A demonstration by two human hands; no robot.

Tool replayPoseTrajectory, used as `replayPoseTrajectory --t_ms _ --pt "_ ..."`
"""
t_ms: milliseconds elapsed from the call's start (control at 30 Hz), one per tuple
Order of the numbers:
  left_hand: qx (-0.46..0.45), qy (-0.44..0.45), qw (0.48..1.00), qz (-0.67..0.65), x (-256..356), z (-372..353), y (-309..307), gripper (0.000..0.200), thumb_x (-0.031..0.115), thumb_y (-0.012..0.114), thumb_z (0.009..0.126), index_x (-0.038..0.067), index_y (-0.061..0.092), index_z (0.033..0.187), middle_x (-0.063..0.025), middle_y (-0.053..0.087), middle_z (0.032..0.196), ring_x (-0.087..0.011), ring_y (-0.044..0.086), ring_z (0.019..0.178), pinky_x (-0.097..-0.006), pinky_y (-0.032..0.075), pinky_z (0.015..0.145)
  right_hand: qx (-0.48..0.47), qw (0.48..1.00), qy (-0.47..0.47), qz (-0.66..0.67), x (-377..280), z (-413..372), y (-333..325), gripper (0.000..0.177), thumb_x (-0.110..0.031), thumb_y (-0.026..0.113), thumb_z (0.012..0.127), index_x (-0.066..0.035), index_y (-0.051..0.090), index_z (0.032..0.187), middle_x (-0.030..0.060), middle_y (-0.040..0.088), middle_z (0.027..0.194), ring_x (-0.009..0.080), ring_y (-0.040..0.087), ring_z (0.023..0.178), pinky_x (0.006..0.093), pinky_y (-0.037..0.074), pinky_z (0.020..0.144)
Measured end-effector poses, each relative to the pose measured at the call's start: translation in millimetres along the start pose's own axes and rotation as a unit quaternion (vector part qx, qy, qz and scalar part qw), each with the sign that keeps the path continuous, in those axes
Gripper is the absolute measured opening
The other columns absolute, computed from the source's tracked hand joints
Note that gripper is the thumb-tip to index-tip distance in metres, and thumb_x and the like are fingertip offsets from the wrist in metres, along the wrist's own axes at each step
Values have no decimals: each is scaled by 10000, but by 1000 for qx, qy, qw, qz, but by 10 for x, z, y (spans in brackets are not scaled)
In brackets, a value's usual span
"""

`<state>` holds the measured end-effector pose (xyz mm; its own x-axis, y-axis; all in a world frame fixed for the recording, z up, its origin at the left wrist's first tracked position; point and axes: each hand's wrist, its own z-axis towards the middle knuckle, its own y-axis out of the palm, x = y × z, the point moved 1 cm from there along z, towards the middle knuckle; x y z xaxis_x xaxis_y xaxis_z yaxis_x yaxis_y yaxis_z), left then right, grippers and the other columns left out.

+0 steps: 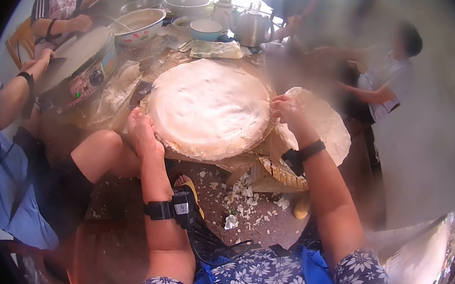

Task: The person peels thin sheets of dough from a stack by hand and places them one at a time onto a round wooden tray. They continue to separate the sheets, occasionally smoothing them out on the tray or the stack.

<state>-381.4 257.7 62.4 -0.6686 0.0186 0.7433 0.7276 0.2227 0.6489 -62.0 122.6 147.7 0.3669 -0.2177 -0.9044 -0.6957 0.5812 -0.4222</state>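
At the centre of the head view, a large round pale sheet [210, 108] lay flat, its surface dimpled and its edge uneven, with a woven rim showing just past it at the left. The left hand [145, 133] stood at the sheet's left edge, fingers pointing up along it; whether that grip pinched anything could not be told. Across from it, the right hand [289, 108] met the right edge with bent fingers drawn close together, though what its grip pinched, sheet or woven rim, was hidden.

Right of centre, a second pale sheet [322, 123] lay partly behind the right wrist. At the upper left of the frame, a round cooker [80, 82] showed a green light on its front, and another person's hand [48, 56] was over its plate. Along the top, the tabletop carried a flowered basin [139, 28], a small bowl [206, 30], a metal kettle [252, 27] and a clear packet [216, 49]. At the lower middle, white flakes [250, 200] littered the floor. Haze blurred the upper right, where other people showed.
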Motion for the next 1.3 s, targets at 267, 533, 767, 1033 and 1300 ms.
replayPoseTrajectory --t_ms 267,533,767,1033,1300 --pt "-7 -11 1000 -6 4 33 -33 456 -40 482 767 2 435 1218 -39 470 972 -59 451 702 -173 369 542 -18 996 -80 -15 318 247 -75 160 -181 657 720 -51 634 810 29 582 639 130 552 502 271 383 408" --pt "-11 -12 1000 24 -98 124 -112 456 74 527 791 71 449 1240 -33 491 1059 -142 487 864 -266 385 746 -43 998 -37 25 192 204 -74 103 -156 657 725 -67 627 766 16 577 635 109 542 495 252 369 402" --pt "18 -9 1000 7 14 6 -19 469 26 493 789 48 457 1256 -43 491 1082 -143 511 868 -287 409 809 -30 987 68 143 -190 -98 -45 98 -138 652 791 -87 574 823 -19 553 640 74 550 520 198 358 399" --pt "28 3 996 -84 -83 101 -53 418 -3 484 799 60 467 1212 -61 495 1095 -198 514 911 -335 414 875 -98 995 -20 27 -42 18 -2 134 -167 642 789 -88 572 706 -37 505 581 52 472 468 206 340 397" --pt "-14 -64 993 -101 -121 126 -115 575 -44 520 764 12 335 1305 -139 502 1075 -247 555 941 -380 477 797 -53 978 16 203 -225 -196 120 97 -149 593 806 -62 557 827 4 528 656 91 493 489 236 409 412"
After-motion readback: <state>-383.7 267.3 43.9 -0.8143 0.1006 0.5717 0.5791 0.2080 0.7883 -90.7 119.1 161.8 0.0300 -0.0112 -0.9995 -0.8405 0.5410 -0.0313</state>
